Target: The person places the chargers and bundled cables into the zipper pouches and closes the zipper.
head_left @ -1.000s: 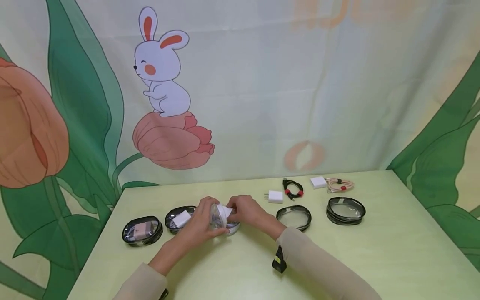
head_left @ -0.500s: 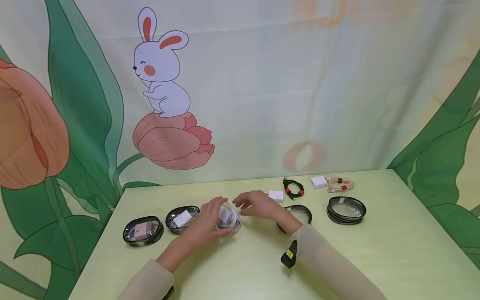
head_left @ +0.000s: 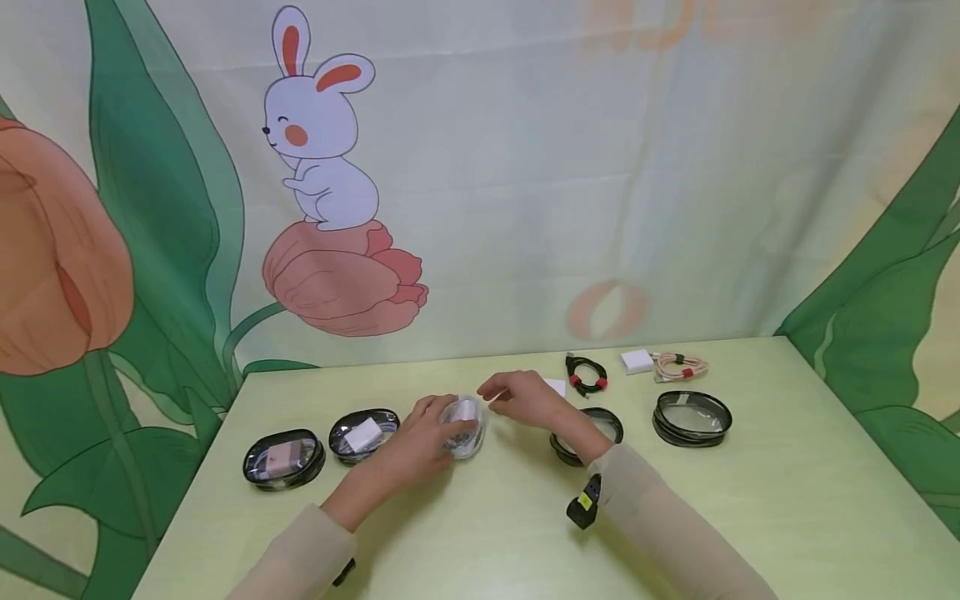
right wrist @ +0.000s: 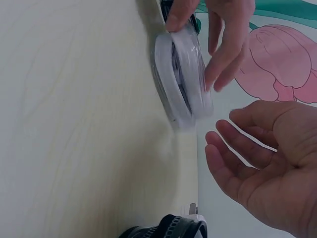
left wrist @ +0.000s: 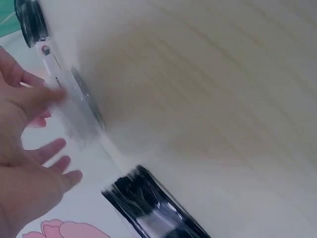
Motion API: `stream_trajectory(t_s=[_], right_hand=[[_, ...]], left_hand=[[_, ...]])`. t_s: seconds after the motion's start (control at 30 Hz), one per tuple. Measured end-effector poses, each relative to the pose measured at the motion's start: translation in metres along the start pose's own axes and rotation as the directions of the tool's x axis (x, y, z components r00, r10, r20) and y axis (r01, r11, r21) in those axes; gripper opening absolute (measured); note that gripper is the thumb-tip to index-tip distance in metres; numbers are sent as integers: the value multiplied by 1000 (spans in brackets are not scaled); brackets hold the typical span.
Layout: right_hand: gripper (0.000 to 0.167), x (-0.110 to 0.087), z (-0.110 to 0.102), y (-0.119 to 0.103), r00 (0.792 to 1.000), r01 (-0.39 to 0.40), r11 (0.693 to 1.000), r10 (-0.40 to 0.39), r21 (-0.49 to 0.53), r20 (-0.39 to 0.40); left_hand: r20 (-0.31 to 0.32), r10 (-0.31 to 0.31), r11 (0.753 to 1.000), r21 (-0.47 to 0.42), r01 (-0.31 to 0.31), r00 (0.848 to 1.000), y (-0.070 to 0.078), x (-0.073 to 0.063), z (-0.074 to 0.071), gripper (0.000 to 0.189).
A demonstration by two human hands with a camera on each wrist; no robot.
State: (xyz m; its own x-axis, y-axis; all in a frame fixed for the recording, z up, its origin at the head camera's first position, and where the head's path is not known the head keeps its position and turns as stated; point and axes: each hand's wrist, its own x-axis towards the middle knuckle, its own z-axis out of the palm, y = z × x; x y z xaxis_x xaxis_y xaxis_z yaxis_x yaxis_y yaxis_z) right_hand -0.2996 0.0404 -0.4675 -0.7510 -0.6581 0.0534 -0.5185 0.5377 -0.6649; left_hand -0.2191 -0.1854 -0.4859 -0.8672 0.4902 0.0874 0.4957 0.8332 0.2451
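Note:
A small clear oval case (head_left: 468, 444) with a white rim lies near the table's middle, a white charger visible inside. From the right wrist view its lid (right wrist: 194, 74) stands slightly apart from its base, with a dark gap between them. My left hand (head_left: 425, 446) has its thumb over the lid, while the other fingers extend along the far side. Just right of the case is my right hand (head_left: 528, 398), raised, its fingers (right wrist: 242, 144) loosely bent and holding nothing.
Two black-rimmed cases (head_left: 285, 460) (head_left: 367, 433) with chargers are at left. Two more black-rimmed cases (head_left: 611, 425) (head_left: 692, 421) are at right, one partly behind my right arm. Behind are white chargers (head_left: 556, 386) (head_left: 637, 361), a black cable (head_left: 587, 375) and a pink cable (head_left: 681, 367).
The clear case was lifted and tilted in my left hand, with my right fingers at its opening. It is now down flat. My right hand has drawn away rightward; my left thumb has moved onto the lid.

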Motion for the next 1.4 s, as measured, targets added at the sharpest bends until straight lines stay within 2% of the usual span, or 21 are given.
stream_trajectory(t_s=[0.13,0.2,0.37,0.47,0.57,0.7,0.8,0.87,1.03,1.13,1.27,1.4], right_hand=[[29,3,0,4,1000,15,999,-15,-37,-14],[31,4,0,7,1000,16,998,-15,-65,5],[35,9,6,14,991,25,993,-9,-116,130],[33,11,13,16,978,73,988,-45,-135,202],[25,13,21,16,971,115,984,-83,-134,226],[12,13,27,12,972,126,984,-98,-124,215],[6,12,30,10,975,128,982,-99,-141,201],[4,11,31,9,977,130,980,-101,-149,187],[5,10,34,11,980,146,974,-119,-172,157],[5,10,36,13,978,161,967,-131,-195,161],[6,10,36,15,973,200,959,-172,-200,153],[5,10,36,19,975,209,964,-191,-163,117]], left_hand=[[-17,69,997,-32,-70,997,-5,-8,-6,60],[-14,93,994,-58,-94,996,-7,-11,-8,55],[11,107,991,-82,-106,994,-9,-14,-11,26],[25,92,992,-90,-89,995,-10,-13,-9,24],[9,106,991,-84,-105,994,-11,-11,-4,27],[-50,165,984,-57,-167,985,-11,-9,-1,36],[-61,171,982,-66,-174,983,-11,-9,-2,40],[-46,168,982,-82,-171,985,-12,-9,-2,47],[48,136,982,-137,-128,990,-12,-10,-1,68],[77,127,983,-141,-115,989,-11,-10,0,68],[50,153,983,-110,-147,987,-12,-10,0,59],[34,153,984,-98,-149,988,-13,-10,-1,58]])
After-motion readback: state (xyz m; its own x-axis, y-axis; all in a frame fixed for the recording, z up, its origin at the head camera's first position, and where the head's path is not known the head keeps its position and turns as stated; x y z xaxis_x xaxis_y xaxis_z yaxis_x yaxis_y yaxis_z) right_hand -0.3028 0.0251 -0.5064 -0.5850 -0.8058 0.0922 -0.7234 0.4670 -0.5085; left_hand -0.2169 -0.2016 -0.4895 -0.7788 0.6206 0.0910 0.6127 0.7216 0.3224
